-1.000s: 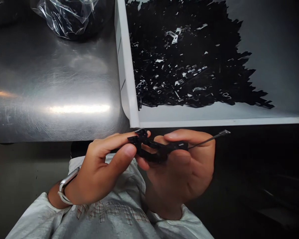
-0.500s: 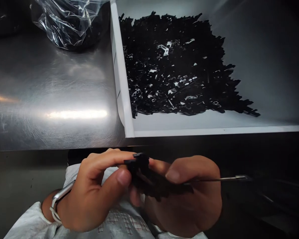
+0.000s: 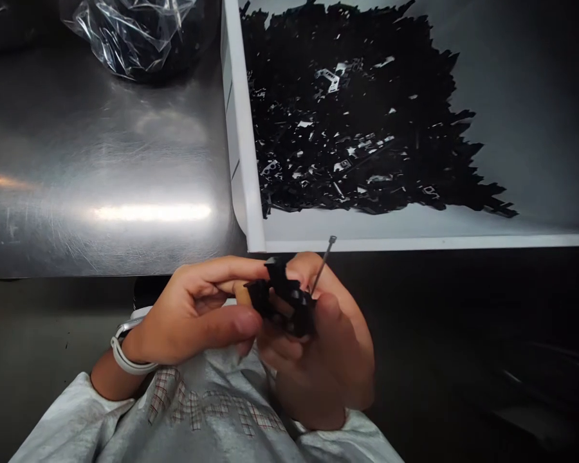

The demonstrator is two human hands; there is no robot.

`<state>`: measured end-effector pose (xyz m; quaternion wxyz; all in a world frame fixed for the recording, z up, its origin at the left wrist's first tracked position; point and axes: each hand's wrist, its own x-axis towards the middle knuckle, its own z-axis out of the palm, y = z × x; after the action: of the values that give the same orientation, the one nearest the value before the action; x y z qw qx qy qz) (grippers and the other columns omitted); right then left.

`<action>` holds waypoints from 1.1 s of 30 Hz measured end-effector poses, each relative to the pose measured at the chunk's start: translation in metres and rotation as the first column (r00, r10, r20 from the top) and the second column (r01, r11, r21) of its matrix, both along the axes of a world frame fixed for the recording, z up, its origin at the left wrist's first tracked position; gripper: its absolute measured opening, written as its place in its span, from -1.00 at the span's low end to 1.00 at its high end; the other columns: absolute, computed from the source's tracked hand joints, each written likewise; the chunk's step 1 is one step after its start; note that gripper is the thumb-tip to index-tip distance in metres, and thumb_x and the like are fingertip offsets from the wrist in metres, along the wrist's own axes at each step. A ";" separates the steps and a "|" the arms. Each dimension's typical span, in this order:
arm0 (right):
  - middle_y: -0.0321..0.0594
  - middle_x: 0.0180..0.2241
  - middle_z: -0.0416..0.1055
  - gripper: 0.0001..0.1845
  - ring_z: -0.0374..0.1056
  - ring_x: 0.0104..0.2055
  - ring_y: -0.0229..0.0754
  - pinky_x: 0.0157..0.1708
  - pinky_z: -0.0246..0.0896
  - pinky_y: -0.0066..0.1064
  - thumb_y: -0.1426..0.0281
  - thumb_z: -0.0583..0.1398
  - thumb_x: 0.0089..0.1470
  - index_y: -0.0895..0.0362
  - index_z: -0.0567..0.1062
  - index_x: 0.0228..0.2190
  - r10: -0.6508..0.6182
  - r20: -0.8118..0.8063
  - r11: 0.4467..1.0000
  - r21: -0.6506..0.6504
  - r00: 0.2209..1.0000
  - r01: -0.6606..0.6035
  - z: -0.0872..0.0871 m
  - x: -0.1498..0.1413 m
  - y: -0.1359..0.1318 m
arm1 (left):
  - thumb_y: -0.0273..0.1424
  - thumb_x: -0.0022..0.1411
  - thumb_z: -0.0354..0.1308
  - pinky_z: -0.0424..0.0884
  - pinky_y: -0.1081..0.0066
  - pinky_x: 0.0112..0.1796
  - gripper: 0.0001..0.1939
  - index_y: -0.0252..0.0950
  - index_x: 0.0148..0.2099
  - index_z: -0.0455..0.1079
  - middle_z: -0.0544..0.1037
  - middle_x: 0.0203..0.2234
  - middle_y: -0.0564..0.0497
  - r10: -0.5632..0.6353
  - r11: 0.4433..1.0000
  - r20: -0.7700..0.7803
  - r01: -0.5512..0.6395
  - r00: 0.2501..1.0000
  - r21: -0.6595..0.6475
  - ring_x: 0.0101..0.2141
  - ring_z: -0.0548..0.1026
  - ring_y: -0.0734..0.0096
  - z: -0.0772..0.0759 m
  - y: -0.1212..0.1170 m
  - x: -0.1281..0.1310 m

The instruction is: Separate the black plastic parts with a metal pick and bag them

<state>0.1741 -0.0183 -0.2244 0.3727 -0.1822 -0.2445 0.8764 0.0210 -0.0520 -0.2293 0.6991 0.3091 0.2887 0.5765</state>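
We are seeing two hands at work, and they are pressed close together, both clamped on one black plastic part (image 3: 285, 297) just below the front edge of a white tray (image 3: 253, 154). The left hand (image 3: 193, 315) is pinching that part from the side between its thumb and fingers, while the right hand (image 3: 318, 360) is cradling it from below and curling around it. One thin metal pin (image 3: 324, 265) is sticking up and slightly tilted from the right side of the part, with a small head at its tip just short of the tray's edge. The right thumb is hiding the pin's base, so we cannot tell whether it is fixed in the part. The fingers are also covering much of the part, leaving its full shape hard to make out. Inside the one tray, a single heap of black parts (image 3: 352, 122) is spreading across the floor, too many and too tangled for us to count, with pale glints showing among them. The heap is running past the top of the view. To the left, one clear plastic bag (image 3: 135, 38) is lying on a stainless steel table (image 3: 101, 148), cut off by the top edge, its dark contents unclear. One white band (image 3: 125, 350) is circling the left wrist, and a grey sweatshirt (image 3: 212, 411) is showing below the hands.
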 end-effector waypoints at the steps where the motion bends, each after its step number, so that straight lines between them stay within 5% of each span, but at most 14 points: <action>1: -0.51 -0.54 -0.07 -0.77 -0.28 -0.63 -0.44 -0.69 -0.20 -0.64 0.12 0.12 0.42 -0.04 0.45 -0.19 0.045 -0.058 0.999 -0.018 0.997 -0.046 -0.003 -0.001 0.000 | -0.22 0.36 0.32 0.55 0.51 -0.37 -0.65 -0.16 0.13 0.63 0.63 -0.36 -0.01 -0.001 1.000 -0.034 0.002 0.999 0.024 -0.51 0.50 0.56 0.000 0.001 -0.001; 4: -0.52 -0.50 -0.07 -0.75 -0.30 -0.65 -0.50 -0.73 -0.16 -0.72 0.14 0.09 0.45 0.02 0.41 -0.20 0.161 -0.186 0.983 -0.052 0.969 -0.174 -0.008 -0.001 0.004 | -0.28 0.35 0.34 0.59 0.49 -0.17 -0.64 -0.10 0.17 0.61 0.68 -0.16 -0.03 -0.006 0.995 -0.116 0.018 0.993 0.101 -0.30 0.61 0.47 0.000 0.005 -0.006; 8: -0.55 -0.52 -0.11 -0.72 -0.36 -0.67 -0.53 -0.77 -0.18 -0.77 0.18 0.18 0.40 0.03 0.31 -0.32 0.207 -0.223 0.961 -0.139 0.953 -0.241 -0.009 -0.003 0.010 | -0.42 0.32 0.36 0.57 0.43 -0.01 -0.61 -0.07 0.18 0.61 0.70 -0.20 -0.01 -0.018 0.984 -0.200 0.053 0.980 0.169 -0.12 0.66 0.34 0.003 0.010 -0.012; 13: -0.58 -0.56 -0.02 -0.71 -0.35 -0.70 -0.56 -0.78 -0.20 -0.77 0.18 0.26 0.33 0.04 0.31 -0.32 0.196 -0.167 0.958 -0.179 0.966 -0.226 -0.006 -0.012 0.012 | -0.49 0.13 0.50 0.56 0.52 -0.02 -0.60 -0.09 0.02 0.68 0.72 -0.23 0.05 0.117 0.972 -0.364 -0.032 0.924 0.232 -0.18 0.68 0.41 0.004 0.016 -0.016; 21: -0.58 -0.59 0.10 -0.77 -0.33 -0.71 -0.53 -0.77 -0.21 -0.71 0.22 0.22 0.35 0.03 0.33 -0.31 0.158 -0.100 0.980 -0.107 0.982 -0.169 -0.001 -0.019 0.008 | -0.35 0.18 0.48 0.57 0.51 -0.14 -0.76 -0.16 -0.07 0.69 0.70 -0.30 0.04 0.158 0.980 -0.310 -0.112 0.937 0.162 -0.29 0.64 0.43 -0.001 0.013 -0.014; 27: -0.41 -0.60 0.41 -0.74 -0.17 -0.67 -0.44 -0.70 -0.20 -0.64 0.13 0.25 0.32 0.04 0.43 -0.30 -0.141 0.174 0.987 -0.050 0.975 0.152 0.004 -0.018 -0.002 | -0.36 0.42 0.25 0.56 0.47 -0.24 -0.66 -0.15 0.20 0.59 0.65 -0.41 0.03 0.026 0.993 -0.303 0.010 0.953 0.115 -0.49 0.52 0.53 -0.001 0.006 -0.012; 33: -0.48 -0.72 0.19 -0.62 0.08 -0.70 -0.36 -0.70 -0.02 -0.61 0.05 0.31 0.23 0.02 0.38 -0.41 -0.301 0.316 0.954 0.091 0.900 0.287 0.006 -0.021 -0.005 | -0.34 0.45 0.21 0.60 0.44 -0.16 -0.68 -0.15 0.18 0.60 0.59 -0.47 0.07 -0.040 0.999 -0.123 0.040 0.992 0.000 -0.46 0.53 0.52 0.005 0.006 -0.003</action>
<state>0.1536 -0.0233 -0.2184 0.4587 -0.3517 -0.2907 0.7625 0.0183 -0.0464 -0.2247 0.6912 0.3503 0.3243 0.5426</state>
